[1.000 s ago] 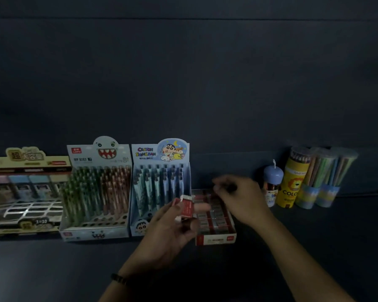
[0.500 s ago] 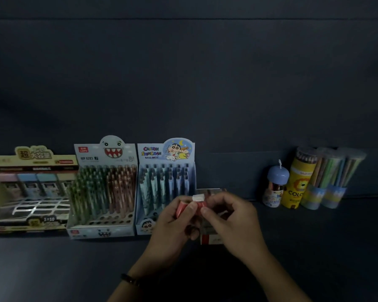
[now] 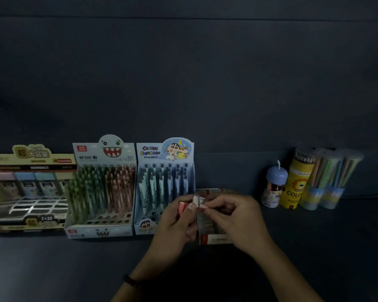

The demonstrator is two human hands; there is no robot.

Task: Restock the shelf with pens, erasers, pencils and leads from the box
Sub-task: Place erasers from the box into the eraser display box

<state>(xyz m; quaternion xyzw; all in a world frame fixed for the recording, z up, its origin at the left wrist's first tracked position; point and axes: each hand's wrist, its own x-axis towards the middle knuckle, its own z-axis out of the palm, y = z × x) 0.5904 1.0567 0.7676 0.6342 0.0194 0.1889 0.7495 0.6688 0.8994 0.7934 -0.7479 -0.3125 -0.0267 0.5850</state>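
Both hands meet just above a red and white eraser box (image 3: 214,238) on the dark shelf. My left hand (image 3: 175,225) grips a small stack of red and white erasers (image 3: 182,207). My right hand (image 3: 236,219) pinches one eraser (image 3: 200,200) at the top of that stack with thumb and forefinger. The hands hide most of the eraser box. Left of it stands a blue cartoon pen display (image 3: 165,186), then a shark-face pencil display (image 3: 102,188), then a yellow lead display (image 3: 28,188).
At the right back stand a small blue-capped bottle (image 3: 274,186), a yellow lion pencil tube (image 3: 297,182) and two clear tubes of pencils (image 3: 330,177). The dark shelf surface (image 3: 336,247) runs between the eraser box and those tubes. A dark back wall rises behind.
My right hand came back from the rear of the eraser box to the stack in my left hand and now pinches its top eraser. The view shifted slightly.
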